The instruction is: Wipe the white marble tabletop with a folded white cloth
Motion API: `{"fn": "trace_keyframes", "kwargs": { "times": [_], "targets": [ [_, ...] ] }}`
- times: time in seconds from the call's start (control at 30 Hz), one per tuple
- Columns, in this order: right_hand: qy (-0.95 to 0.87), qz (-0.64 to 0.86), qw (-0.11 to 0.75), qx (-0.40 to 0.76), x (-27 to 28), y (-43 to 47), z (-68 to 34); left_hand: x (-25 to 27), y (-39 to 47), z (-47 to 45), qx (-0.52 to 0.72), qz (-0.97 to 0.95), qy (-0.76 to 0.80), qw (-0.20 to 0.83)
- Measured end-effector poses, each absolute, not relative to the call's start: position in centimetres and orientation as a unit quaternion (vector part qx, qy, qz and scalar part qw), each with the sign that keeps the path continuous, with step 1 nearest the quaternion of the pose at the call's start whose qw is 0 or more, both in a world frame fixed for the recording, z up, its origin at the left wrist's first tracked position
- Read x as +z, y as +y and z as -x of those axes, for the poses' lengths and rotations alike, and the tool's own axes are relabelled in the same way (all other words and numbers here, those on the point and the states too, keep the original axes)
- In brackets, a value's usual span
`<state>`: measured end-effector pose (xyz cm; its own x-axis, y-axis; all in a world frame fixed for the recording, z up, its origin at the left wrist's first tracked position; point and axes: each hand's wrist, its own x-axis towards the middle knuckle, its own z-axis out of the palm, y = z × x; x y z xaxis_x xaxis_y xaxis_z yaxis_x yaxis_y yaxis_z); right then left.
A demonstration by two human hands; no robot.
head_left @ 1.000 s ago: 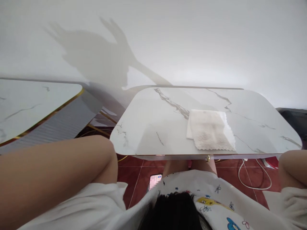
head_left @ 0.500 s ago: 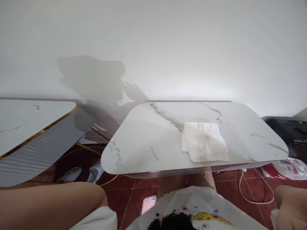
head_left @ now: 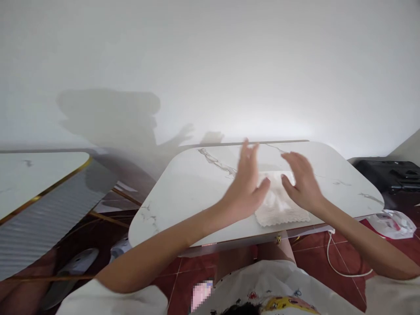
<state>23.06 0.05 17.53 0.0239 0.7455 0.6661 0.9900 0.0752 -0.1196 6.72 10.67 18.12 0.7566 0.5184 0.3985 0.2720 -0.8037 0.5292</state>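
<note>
White folded cloth (head_left: pixel 278 209), textured, scalloped near edge, lying flat on the marble tabletop (head_left: pixel 183 197), near its front edge

White cloth (head_left: pixel 278 209) on marble table (head_left: pixel 183 197)

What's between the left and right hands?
Head view: the white cloth on the marble table lies between the left hand and the right hand, both open above it.
</note>
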Motion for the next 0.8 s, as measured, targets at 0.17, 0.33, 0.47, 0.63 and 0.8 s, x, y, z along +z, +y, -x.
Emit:
{"fn": "trace_keyframes", "kwargs": {
  "times": [0.17, 0.33, 0.47, 0.63, 0.8],
  "targets": [
    [-0.626, 0.775, 0.079, -0.048, 10.3, 3.6, -23.9, 13.1, 10.9, -10.7, 0.047, -0.948, 0.276, 0.151],
    [-0.626, 0.774, 0.092, -0.041, 9.3, 5.0, -24.6, 10.6, 13.0, -13.0, 0.059, -0.943, 0.308, 0.11],
    [-0.612, 0.781, 0.121, -0.028, 9.6, 8.9, -26.3, 10.4, 16.3, -14.7, 0.106, -0.936, 0.324, 0.089],
    [-0.613, 0.777, 0.14, -0.018, 9.3, 14.0, -28.8, 10.0, 20.6, -17.5, 0.153, -0.918, 0.361, 0.06],
    [-0.6, 0.781, 0.173, -0.005, 9.0, 17.3, -30.7, 9.7, 24.6, -19.2, 0.163, -0.926, 0.334, 0.069]
  ]
}}
